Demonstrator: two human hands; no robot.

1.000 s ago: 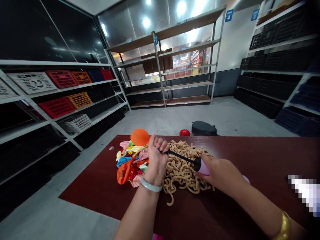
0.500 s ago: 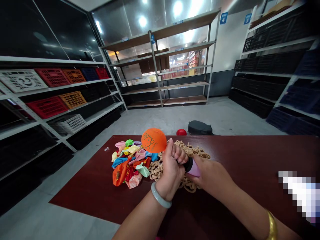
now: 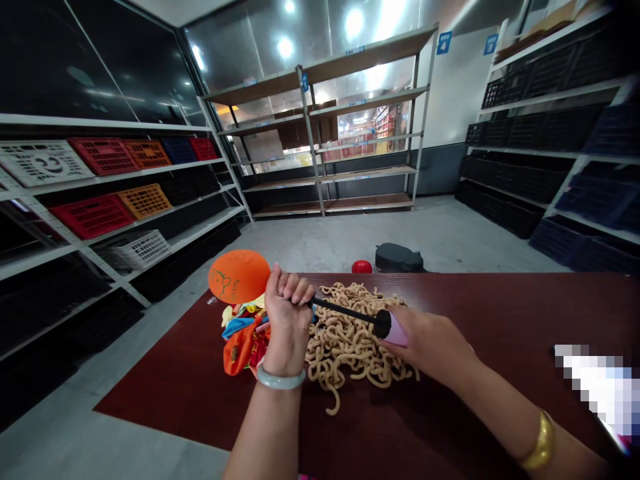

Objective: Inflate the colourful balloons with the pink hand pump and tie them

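Note:
A hand balloon pump (image 3: 396, 329), with a light purple barrel and black collar, is gripped in my right hand (image 3: 431, 343). Its black rod (image 3: 345, 307) is drawn out and runs left to my closed left hand (image 3: 290, 303), which covers that end of the pump. Just beyond my left thumb an inflated orange balloon (image 3: 239, 277) with a green printed figure bulges up; its neck is hidden by my fingers. Below and behind it lies a pile of limp coloured balloons (image 3: 243, 343). Under the rod spreads a heap of beige, rope-like curled pieces (image 3: 345, 340).
The dark red-brown table (image 3: 480, 400) fills the foreground, with a pixelated patch (image 3: 600, 387) at its right. Past the far edge are a red round object (image 3: 361, 267) and a dark grey object (image 3: 399, 257). Shelving with crates (image 3: 95, 217) lines both sides; another rack (image 3: 320, 133) stands behind.
My left hand has moved left with the orange balloon, away from my right hand. The pump's rod now shows between them, and more of the beige heap is uncovered.

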